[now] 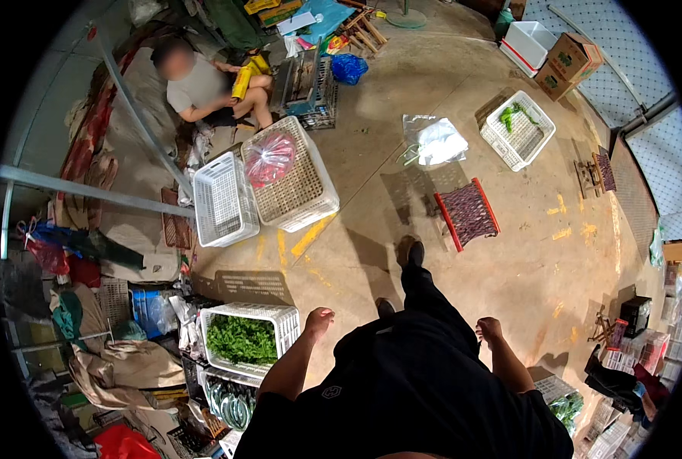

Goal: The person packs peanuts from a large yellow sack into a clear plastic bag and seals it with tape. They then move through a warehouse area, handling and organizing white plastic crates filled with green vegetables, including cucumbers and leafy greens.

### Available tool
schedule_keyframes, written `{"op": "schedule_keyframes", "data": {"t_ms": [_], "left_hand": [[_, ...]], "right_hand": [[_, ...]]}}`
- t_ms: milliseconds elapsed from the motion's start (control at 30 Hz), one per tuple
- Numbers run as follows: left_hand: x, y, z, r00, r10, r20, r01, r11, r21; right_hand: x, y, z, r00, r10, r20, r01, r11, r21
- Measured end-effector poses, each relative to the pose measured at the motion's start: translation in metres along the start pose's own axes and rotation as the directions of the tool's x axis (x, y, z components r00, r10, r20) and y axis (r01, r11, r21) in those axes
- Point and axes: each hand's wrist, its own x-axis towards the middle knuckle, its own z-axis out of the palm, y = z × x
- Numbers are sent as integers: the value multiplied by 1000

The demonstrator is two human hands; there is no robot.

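A wide concrete floor (509, 252) is seen from above, with a person in dark clothing standing on it, feet pointed ahead. A white crate of leafy greens (243, 337) is set on the floor to the person's left and serves as the landmark here. Beyond that crate, two larger white crates are tipped against each other: an empty white crate (222, 200) and a mesh-sided crate (291, 177) on which a clear bag of red produce (270, 157) is laid. Farther beyond the greens crate, a seated person (203, 88) is seen holding a yellow packet (241, 81). Well to the right of the greens crate, a red-framed rack (468, 213) and a shallow white tray with a few green pods (517, 128) are placed on the floor. The left hand (318, 320) is held just right of the greens crate, empty, fingers curled loosely together. The right hand (489, 330) is held farther right, empty and loosely closed, touching nothing.
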Motion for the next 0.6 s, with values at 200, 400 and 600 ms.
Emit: {"op": "schedule_keyframes", "data": {"t_ms": [200,400,600], "left_hand": [[49,57,-15,998,27,-59,-27,1000,4],[86,93,-48,936,-314,-160,288,943,-168],[111,169,-53,935,-322,-148,251,897,-364]], "right_hand": [[66,-51,-7,993,101,-60,-105,991,-82],[163,-191,-32,999,-24,-34,15,970,-242],[215,-415,-6,982,-183,53,189,971,-150]]}}
